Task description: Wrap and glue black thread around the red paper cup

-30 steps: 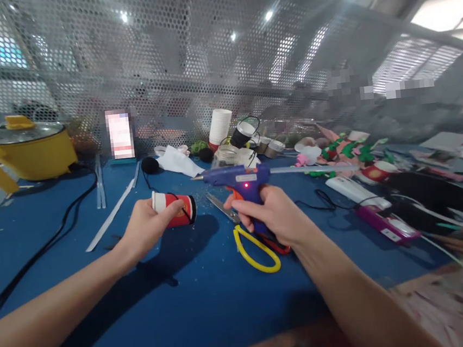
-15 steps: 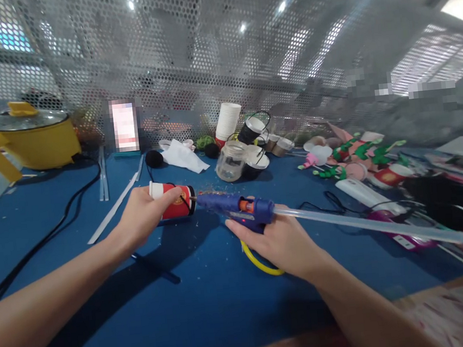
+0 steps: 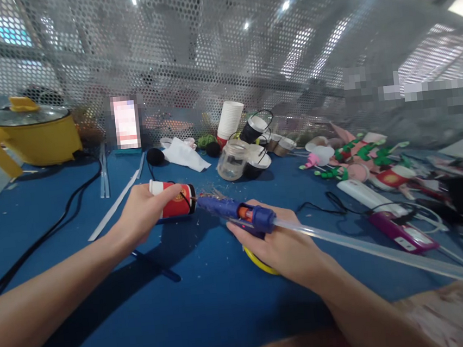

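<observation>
Gripping red cup [image 3: 174, 205] left, glue gun [image 3: 235, 212] right; jar [image 3: 232, 161], scissors [image 3: 260, 262] nearby.

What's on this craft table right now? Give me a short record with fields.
Left hand: grips a red paper cup with white rim, held on its side
Right hand: grips a blue glue gun, nozzle at the cup's base
Glue stick: clear, juts from the gun's rear
Under right hand: yellow scissors handle
Back left: yellow lidded pot
Surface: blue table

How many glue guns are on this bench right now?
1: the blue glue gun in the right hand, nozzle at the red cup held by the left hand. Clutter at right may hide others.
</observation>
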